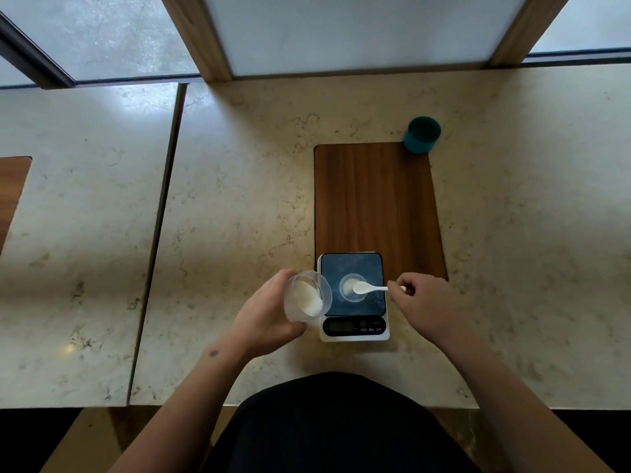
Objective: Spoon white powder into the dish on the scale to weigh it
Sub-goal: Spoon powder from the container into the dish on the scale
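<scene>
A small digital scale (355, 322) with a dark glass top stands on the marble counter. On it rests a small clear dish (345, 292) holding some white powder. My right hand (420, 302) pinches the handle of a white plastic spoon (367, 287), whose bowl hangs over the dish. My left hand (263, 319) grips a clear plastic cup (305, 297), tilted toward the scale, with white powder inside. The cup is just left of the scale, lifted off the counter.
A dark wooden board (375, 199) lies behind and under the scale's far edge. A teal cup (421, 135) stands at the board's far right corner. A seam (160, 240) in the counter runs to the left. A wood-framed panel (358, 32) rises at the back.
</scene>
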